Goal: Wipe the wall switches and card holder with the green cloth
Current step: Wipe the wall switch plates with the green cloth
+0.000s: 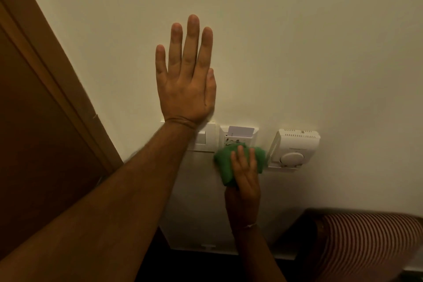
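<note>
My left hand [186, 80] lies flat on the cream wall, fingers spread, just above the white switch plate [206, 139], and my forearm covers the plate's left part. Right of the plate is the white card holder [238, 136] with a pale card [241, 130] standing in its slot. My right hand [245, 174] presses the green cloth [225, 165] against the holder's lower edge and the wall below it.
A white thermostat with a round dial [294, 149] is mounted right of the card holder. A brown wooden door frame [52, 80] runs along the left. A striped brown cushion or armrest [366, 242] sits at the lower right.
</note>
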`<move>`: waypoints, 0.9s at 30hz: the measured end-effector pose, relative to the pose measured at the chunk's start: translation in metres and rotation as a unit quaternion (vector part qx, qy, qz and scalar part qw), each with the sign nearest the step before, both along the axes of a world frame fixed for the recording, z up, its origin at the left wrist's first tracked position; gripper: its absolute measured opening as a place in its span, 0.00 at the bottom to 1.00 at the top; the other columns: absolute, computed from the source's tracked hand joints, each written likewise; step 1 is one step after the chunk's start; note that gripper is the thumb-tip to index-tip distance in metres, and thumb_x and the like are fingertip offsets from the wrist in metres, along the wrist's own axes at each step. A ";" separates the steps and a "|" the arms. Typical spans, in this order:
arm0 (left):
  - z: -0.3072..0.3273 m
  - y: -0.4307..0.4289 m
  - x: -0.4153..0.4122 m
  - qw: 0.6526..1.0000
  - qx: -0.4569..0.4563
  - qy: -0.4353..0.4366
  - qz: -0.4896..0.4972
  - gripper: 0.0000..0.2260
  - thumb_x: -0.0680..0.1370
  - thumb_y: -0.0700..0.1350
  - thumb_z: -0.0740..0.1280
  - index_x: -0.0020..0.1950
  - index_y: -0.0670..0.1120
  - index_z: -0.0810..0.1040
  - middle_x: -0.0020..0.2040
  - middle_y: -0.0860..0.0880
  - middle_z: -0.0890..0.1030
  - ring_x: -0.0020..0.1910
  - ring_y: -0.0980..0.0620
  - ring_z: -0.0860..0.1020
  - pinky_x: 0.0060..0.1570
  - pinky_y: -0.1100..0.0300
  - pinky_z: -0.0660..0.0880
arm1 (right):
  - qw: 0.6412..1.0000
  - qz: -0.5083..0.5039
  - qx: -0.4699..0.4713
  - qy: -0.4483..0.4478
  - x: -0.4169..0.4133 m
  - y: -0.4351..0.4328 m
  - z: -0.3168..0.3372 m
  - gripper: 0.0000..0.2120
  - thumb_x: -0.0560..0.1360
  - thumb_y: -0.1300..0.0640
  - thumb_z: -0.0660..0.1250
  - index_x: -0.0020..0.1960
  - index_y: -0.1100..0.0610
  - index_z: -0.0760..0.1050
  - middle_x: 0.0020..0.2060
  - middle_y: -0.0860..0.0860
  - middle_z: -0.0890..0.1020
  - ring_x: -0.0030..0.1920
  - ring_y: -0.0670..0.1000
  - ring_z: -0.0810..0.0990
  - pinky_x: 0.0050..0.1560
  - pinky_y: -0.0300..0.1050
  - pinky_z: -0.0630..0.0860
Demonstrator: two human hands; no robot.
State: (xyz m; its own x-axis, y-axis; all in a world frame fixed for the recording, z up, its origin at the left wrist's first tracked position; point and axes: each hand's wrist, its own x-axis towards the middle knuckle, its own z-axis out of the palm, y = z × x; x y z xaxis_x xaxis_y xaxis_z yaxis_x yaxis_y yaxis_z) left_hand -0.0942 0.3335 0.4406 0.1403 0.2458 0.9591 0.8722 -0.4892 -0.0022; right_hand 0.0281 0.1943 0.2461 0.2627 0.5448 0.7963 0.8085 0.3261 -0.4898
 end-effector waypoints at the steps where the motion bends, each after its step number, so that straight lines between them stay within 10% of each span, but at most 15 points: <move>1: 0.000 0.000 0.000 1.000 0.003 0.000 -0.002 0.30 0.91 0.53 0.44 0.90 0.54 0.32 0.89 0.44 0.49 0.89 0.53 0.31 0.90 0.45 0.38 | 1.000 -0.018 0.004 0.025 0.006 -0.003 -0.001 0.26 0.78 0.72 0.58 0.74 0.63 0.75 0.78 0.55 0.72 0.82 0.62 0.67 0.84 0.58 0.62; 11: 0.000 0.002 -0.001 1.000 0.014 0.004 0.006 0.30 0.91 0.52 0.45 0.90 0.55 0.32 0.89 0.43 0.49 0.89 0.54 0.31 0.90 0.44 0.38 | 0.999 0.032 -0.004 0.012 -0.043 0.011 0.005 0.39 0.69 0.79 0.75 0.76 0.61 0.71 0.77 0.53 0.70 0.86 0.48 0.57 0.85 0.53 0.60; 27: 0.000 0.002 0.002 1.000 0.018 -0.009 0.004 0.30 0.91 0.53 0.44 0.90 0.55 0.32 0.93 0.50 0.40 0.89 0.52 0.31 0.90 0.41 0.42 | 1.000 0.019 -0.002 0.025 -0.034 0.006 0.007 0.38 0.69 0.82 0.69 0.76 0.62 0.72 0.78 0.54 0.70 0.80 0.63 0.69 0.82 0.61 0.64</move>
